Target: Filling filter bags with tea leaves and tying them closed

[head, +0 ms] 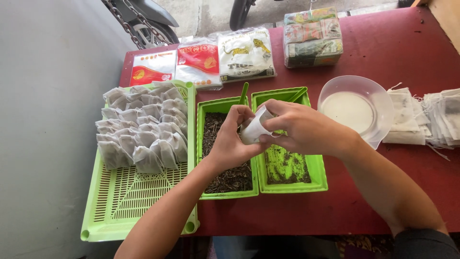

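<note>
Both forearms are reaching in from the bottom edge and meeting near the middle of the view. The left arm is coming up from the lower left, bare, its wrist bending slightly inward. The left hand (230, 139) is showing its back to the camera, fingers curling and thumb pressing toward the right hand. The right arm is entering from the lower right, a dark sleeve covering it near the elbow. The right hand (299, 127) is lying knuckles up, fingers bending and pinching against the left hand's fingertips.
</note>
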